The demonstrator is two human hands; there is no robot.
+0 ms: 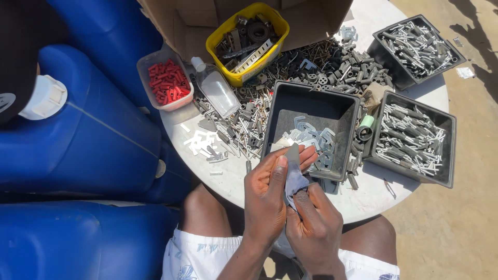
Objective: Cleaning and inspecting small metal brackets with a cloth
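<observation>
Left hand (267, 194) closed on a small flat metal piece (293, 153), thumb pressed along its face, fingers curled behind. Right hand (314, 220) pinched on a grey-blue cloth (295, 181), held against the lower part of the same piece. Both hands raised just off the near edge of the round white bench (373, 194), above the knees.

Directly beyond the hands, at the near edge: a dark square tray (311, 111) holding a small heap of flat metal clips (316, 140). To its right, a second dark tray (412, 137) filled with silvery pins. At the far right edge, a third dark tray (417, 46) of similar pins. Between the trays, a loose pile of dark grey fittings (345, 65) and a pale green spool (366, 122).

Far side: yellow tub (246, 44) of mixed hardware, set against an open cardboard box (187, 21). Left edge: clear tub of red plugs (166, 82), a clear bottle (218, 91) lying on its side, scattered pins and white clips (199, 141).

Blue plastic drums (88, 135) close beside the bench on the left.
</observation>
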